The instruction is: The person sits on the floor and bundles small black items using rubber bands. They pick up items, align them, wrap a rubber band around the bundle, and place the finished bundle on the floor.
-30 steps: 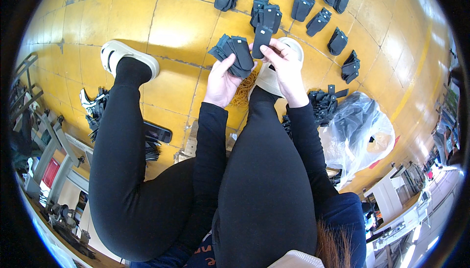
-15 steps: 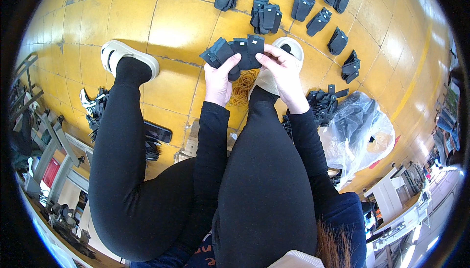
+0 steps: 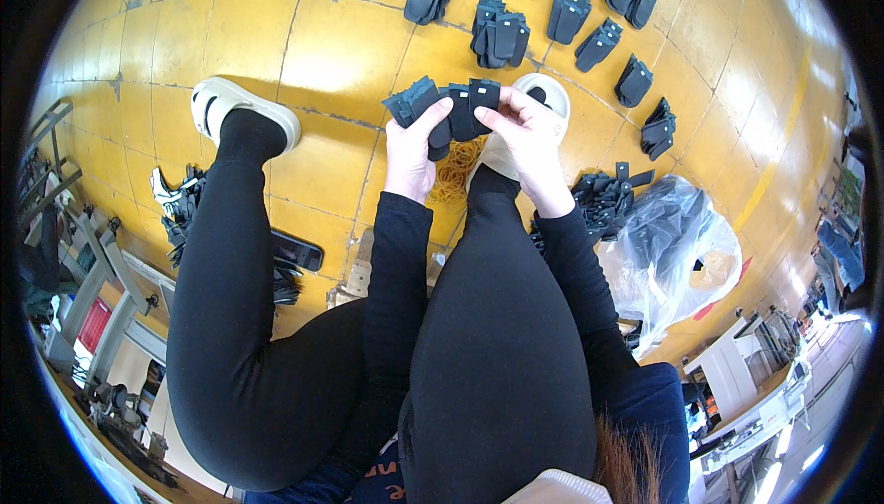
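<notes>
My left hand (image 3: 412,152) is closed round a fanned stack of black fabric pieces (image 3: 412,104), its thumb pressed on top. Several of them carry a small pale label. At the stack's right end, my right hand (image 3: 529,140) pinches a labelled black piece (image 3: 483,94) between thumb and fingers. The pieces between both hands overlap, so where one ends and another begins is hard to make out. Just below the hands, a heap of yellow rubber bands (image 3: 451,180) lies on the floor.
Small stacks of similar black pieces (image 3: 504,34) lie across the yellow tiled floor (image 3: 336,53) ahead. Loose black pieces (image 3: 603,200) and a clear plastic bag (image 3: 677,255) lie to the right. A phone (image 3: 296,251) rests between my legs, near my left shin. My pale shoes (image 3: 244,104) flank the work.
Both hands have come slightly nearer with the fabric pieces. My right hand has moved a little left and down, and its piece now sits lower against the fan.
</notes>
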Demonstrator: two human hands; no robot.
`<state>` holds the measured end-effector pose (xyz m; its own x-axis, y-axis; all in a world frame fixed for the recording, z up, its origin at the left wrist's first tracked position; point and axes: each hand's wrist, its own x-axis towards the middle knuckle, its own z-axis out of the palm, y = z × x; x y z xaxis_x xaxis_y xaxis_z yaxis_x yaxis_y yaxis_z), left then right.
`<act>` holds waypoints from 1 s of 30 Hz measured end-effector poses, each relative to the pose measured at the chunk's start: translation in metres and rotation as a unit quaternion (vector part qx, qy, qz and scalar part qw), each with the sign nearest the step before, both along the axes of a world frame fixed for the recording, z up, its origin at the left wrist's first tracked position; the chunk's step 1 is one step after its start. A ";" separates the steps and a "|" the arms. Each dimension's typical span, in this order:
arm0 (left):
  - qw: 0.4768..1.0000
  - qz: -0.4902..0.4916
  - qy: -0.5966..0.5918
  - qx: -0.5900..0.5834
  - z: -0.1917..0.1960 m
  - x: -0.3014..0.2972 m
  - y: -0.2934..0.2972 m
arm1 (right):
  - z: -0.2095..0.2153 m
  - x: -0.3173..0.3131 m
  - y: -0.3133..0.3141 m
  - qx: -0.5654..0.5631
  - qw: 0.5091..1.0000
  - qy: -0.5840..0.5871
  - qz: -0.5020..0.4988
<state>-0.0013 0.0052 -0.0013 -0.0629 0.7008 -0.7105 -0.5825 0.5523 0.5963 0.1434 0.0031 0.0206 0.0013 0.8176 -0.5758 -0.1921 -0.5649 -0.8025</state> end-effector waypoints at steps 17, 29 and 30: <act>0.978 0.063 -0.146 -0.133 -0.013 -0.002 -0.002 | -0.009 0.037 0.027 0.178 0.972 -0.142 -0.065; 0.976 0.088 -0.141 -0.139 -0.015 -0.009 -0.004 | -0.103 0.220 0.152 0.131 0.907 -0.221 -0.333; 0.977 0.088 -0.139 -0.137 -0.015 -0.009 -0.004 | -0.106 0.226 0.155 0.108 0.908 -0.228 -0.336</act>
<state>-0.0100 0.0015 -0.0158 0.0574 0.4779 -0.8766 -0.8009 0.5462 0.2454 0.3689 0.1578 -0.0857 0.7388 0.6379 -0.2176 -0.0556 -0.2641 -0.9629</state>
